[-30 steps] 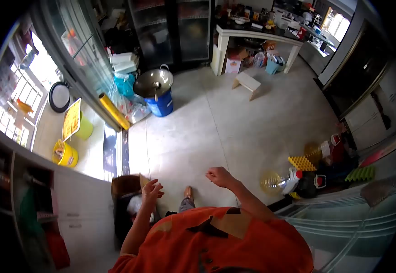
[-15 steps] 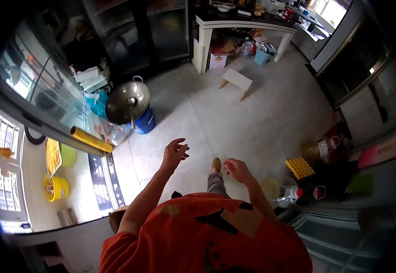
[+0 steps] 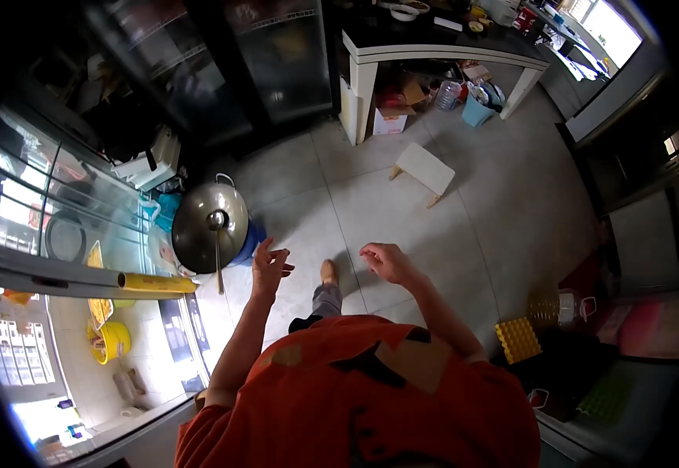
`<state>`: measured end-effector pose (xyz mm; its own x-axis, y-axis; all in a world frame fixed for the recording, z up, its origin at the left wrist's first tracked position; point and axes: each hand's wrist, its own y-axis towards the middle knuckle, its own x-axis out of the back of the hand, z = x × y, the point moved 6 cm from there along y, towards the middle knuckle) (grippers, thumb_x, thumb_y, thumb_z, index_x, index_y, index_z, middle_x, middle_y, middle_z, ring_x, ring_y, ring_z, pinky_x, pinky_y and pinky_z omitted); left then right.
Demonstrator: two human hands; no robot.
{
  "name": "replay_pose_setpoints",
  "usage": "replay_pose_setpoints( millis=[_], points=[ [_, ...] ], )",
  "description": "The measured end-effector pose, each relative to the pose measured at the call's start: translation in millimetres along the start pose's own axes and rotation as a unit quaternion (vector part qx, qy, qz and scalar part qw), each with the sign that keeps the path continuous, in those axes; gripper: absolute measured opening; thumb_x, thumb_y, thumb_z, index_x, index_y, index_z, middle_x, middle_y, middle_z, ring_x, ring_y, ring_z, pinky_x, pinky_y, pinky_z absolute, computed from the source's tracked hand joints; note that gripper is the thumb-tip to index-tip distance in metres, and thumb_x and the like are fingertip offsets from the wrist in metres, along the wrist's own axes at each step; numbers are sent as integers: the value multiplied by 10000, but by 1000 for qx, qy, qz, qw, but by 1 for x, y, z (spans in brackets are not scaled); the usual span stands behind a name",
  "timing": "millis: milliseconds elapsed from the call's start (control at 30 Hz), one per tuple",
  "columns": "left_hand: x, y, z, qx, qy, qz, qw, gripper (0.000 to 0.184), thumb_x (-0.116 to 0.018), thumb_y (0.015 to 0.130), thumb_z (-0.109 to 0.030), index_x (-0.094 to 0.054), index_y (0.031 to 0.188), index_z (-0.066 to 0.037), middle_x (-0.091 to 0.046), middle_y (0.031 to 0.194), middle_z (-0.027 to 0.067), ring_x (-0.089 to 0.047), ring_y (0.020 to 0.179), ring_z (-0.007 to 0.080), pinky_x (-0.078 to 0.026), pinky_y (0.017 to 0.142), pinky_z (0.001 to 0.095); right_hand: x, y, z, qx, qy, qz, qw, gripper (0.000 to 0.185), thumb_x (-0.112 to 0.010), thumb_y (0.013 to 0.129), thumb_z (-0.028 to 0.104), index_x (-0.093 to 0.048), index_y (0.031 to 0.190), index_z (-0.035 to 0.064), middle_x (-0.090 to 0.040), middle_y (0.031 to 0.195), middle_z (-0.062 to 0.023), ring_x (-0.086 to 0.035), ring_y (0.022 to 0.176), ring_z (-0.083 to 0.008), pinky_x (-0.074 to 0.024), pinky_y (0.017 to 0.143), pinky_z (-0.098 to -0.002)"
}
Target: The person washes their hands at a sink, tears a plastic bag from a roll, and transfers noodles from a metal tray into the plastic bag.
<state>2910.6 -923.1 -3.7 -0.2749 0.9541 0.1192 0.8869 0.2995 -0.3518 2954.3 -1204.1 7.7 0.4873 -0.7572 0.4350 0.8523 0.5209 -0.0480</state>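
My left hand (image 3: 269, 269) is held out ahead of my body, fingers apart and nothing in it. It is nearest to a large wok (image 3: 194, 226) on a blue barrel (image 3: 255, 236); whether it touches the barrel's edge I cannot tell. Inside the wok lies a metal ladle (image 3: 218, 248), its handle reaching over the near rim. My right hand (image 3: 387, 263) hangs over the floor with loosely bent fingers and holds nothing that I can see. Beyond it stands a small low stool (image 3: 427, 168) with a pale top.
A dark-topped table (image 3: 441, 48) stands at the back, with a carton (image 3: 390, 120) and a light-blue bin (image 3: 477, 111) underneath. Glass-door cabinets (image 3: 279, 66) are beside it. Yellow egg trays (image 3: 517, 341) and bottles are at right; a yellow bucket (image 3: 111, 342) is behind glass at left.
I have stepped forward, so the wok, stool and table appear nearer. My left hand has shifted left toward the wok and barrel; my right hand has risen slightly in view.
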Motion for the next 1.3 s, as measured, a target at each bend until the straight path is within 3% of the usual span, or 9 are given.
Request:
replay_pose_setpoints(
  millis=[200,300,567,733,1033,1100,1167,1200,1300],
  points=[
    [-17,155,-70,-38,-23,7,999,514,-585,871,-129,-391,1334,-20,-655,924,120,-646,656,166,-524,580,272,61,117,-19,-63,36,-41,997,200,-507,923,160,-603,995,1,-636,763,-121,-642,664,-198,-499,615,-316],
    [-55,226,-121,-107,-8,60,992,500,-592,870,-128,-410,1325,-32,-660,908,114,-644,653,166,-521,578,273,104,173,-15,-69,22,-54,996,201,-508,927,159,-601,1006,0,-637,761,-109,-647,672,-187,-506,617,-300],
    [-183,368,-237,-153,-31,193,969,423,-589,892,-136,-457,1279,-30,-660,891,86,-634,688,139,-505,605,263,212,299,-44,-32,63,-103,992,199,-510,926,152,-606,1000,-6,-630,750,-99,-645,658,-181,-508,611,-293],
    [-234,439,-297,-154,-16,178,972,265,-571,909,-133,-577,1136,4,-658,883,66,-626,689,120,-498,612,239,283,407,-54,48,36,-81,995,161,-537,898,132,-598,949,-8,-614,729,-121,-627,646,-193,-487,602,-317],
    [-244,547,-355,-123,-4,134,983,252,-539,923,-141,-583,1129,-1,-660,897,88,-634,691,125,-511,638,244,410,559,-39,124,24,-60,990,159,-542,892,118,-619,957,-5,-649,784,-135,-643,655,-185,-490,595,-312],
    [-240,578,-371,-115,-19,122,986,267,-547,923,-153,-578,1137,3,-660,899,87,-633,689,121,-511,636,243,434,595,-44,159,-36,-85,983,173,-548,898,129,-626,980,-2,-658,797,-123,-646,667,-167,-490,585,-297],
    [-239,609,-395,-149,-44,133,979,275,-548,926,-161,-573,1149,-2,-659,898,83,-629,689,118,-511,640,243,463,630,-34,95,34,-81,992,188,-554,906,146,-626,995,-3,-657,800,-103,-642,672,-147,-492,585,-281],
    [-240,621,-405,-158,-36,136,977,279,-546,927,-162,-569,1155,-3,-658,899,81,-628,690,117,-511,641,243,481,643,-15,107,-1,-71,992,132,-527,930,75,-611,992,-6,-642,861,-48,-610,671,-102,-513,607,-248],
    [-250,657,-426,-166,-39,144,975,292,-550,925,-161,-557,1173,-7,-658,909,76,-624,702,116,-512,644,241,524,694,23,137,-15,-54,989,152,-505,936,77,-595,1038,9,-638,902,-47,-612,678,-98,-512,615,-249]
  ],
)
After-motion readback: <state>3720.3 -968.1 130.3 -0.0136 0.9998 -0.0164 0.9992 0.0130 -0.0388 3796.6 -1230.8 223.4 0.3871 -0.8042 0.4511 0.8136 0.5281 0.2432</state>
